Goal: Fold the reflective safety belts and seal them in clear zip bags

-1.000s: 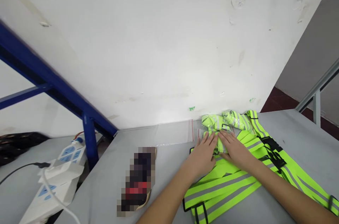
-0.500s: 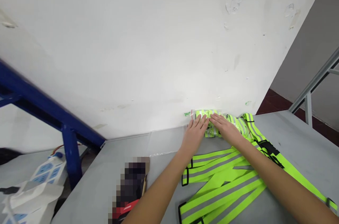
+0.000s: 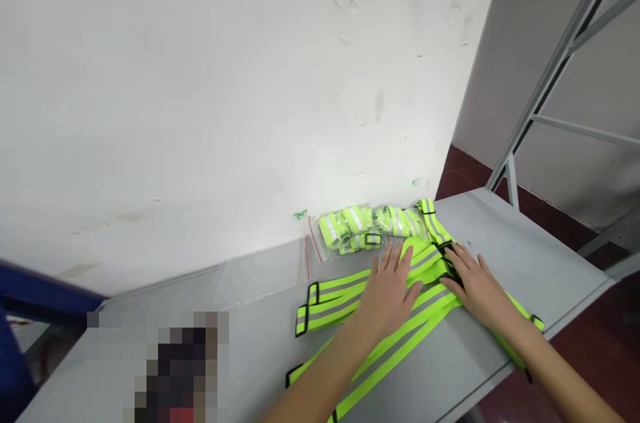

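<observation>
Neon yellow-green straps (image 3: pixel 400 341) with grey stripes and black buckles lie spread on the grey table (image 3: pixel 260 343). My left hand (image 3: pixel 387 293) rests over the middle of the straps, fingers apart. To its right, my right hand (image 3: pixel 475 283) is at the black joining piece of the straps, its fingers also spread. Neither hand is closed round anything. Against the wall, beyond my hands, clear bags with red seal lines hold rolled straps of the same kind: one bagged bundle (image 3: pixel 350 226) on the left, another (image 3: pixel 400 219) beside it.
Flat clear plastic (image 3: pixel 265 273) lies left of the bundles. A pixelated dark and red object (image 3: pixel 175 369) is at the front left. The white wall (image 3: pixel 225 89) borders the table's back. Blue frame (image 3: pixel 13 349) stands left, grey metal frame (image 3: pixel 545 83) right.
Both hands have left the bagged bundle by the wall and come back over the spread straps. The view has turned right, showing more of the table's right edge and the floor.
</observation>
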`<control>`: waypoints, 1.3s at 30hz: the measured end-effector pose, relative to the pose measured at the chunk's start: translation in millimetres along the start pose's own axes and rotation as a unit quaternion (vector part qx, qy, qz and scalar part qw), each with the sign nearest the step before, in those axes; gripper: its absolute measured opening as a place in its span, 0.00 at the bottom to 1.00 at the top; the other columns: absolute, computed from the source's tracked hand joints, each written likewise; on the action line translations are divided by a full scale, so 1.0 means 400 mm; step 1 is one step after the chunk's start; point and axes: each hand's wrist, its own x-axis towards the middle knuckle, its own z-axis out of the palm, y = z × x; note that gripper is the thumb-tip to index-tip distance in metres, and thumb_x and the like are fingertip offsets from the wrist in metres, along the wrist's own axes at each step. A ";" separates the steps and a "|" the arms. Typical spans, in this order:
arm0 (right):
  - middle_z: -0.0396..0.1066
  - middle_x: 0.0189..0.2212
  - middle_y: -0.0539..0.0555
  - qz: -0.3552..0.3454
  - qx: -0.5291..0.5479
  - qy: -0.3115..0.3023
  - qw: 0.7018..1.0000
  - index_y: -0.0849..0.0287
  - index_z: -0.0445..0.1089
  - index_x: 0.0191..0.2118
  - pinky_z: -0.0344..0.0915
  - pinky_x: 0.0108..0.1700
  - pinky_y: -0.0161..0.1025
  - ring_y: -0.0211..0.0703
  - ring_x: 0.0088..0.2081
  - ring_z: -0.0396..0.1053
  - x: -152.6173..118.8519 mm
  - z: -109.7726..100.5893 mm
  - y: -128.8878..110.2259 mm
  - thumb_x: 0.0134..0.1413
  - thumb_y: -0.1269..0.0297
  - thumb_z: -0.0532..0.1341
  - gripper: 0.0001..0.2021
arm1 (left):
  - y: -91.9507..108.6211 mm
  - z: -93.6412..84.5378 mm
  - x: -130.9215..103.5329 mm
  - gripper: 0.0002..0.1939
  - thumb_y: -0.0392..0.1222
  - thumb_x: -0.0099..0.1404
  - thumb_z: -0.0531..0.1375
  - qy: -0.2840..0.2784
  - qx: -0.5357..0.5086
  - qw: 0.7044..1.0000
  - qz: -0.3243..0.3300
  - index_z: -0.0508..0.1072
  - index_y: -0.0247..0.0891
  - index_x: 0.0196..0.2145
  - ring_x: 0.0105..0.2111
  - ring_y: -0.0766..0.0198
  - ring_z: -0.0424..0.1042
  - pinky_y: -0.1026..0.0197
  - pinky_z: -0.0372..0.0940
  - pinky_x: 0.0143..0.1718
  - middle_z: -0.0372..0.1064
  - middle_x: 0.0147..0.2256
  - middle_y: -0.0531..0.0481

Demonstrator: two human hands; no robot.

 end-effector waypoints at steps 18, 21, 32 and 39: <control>0.68 0.46 0.64 0.167 0.002 0.126 0.978 0.60 0.68 0.41 0.58 0.51 0.58 0.60 0.49 0.64 -0.110 0.015 -0.067 0.55 0.49 0.59 0.18 | 0.076 0.026 0.102 0.29 0.33 0.64 0.50 -0.013 0.024 0.997 0.066 0.55 0.40 0.63 0.66 0.45 0.42 0.38 0.52 0.59 0.47 0.66 0.41; 0.68 0.41 0.61 0.201 0.016 0.151 0.968 0.58 0.67 0.39 0.59 0.46 0.56 0.58 0.44 0.64 -0.102 0.022 -0.079 0.56 0.52 0.60 0.14 | 0.105 0.049 0.189 0.31 0.26 0.59 0.51 -0.042 -0.019 0.989 0.137 0.60 0.43 0.60 0.64 0.47 0.48 0.42 0.54 0.59 0.53 0.63 0.43; 0.67 0.39 0.56 0.162 0.173 0.220 0.946 0.56 0.62 0.40 0.60 0.44 0.46 0.51 0.43 0.64 -0.102 0.068 -0.050 0.54 0.54 0.62 0.14 | 0.043 0.155 0.199 0.32 0.22 0.54 0.50 0.025 -0.188 0.968 0.167 0.64 0.44 0.55 0.59 0.53 0.54 0.46 0.58 0.59 0.56 0.57 0.46; 0.69 0.39 0.55 0.188 0.200 0.187 0.943 0.55 0.65 0.37 0.59 0.44 0.46 0.51 0.42 0.65 -0.103 0.065 -0.037 0.57 0.51 0.58 0.12 | 0.046 0.165 0.199 0.28 0.20 0.54 0.48 0.054 -0.178 0.964 0.190 0.68 0.42 0.49 0.56 0.56 0.59 0.51 0.62 0.56 0.60 0.54 0.45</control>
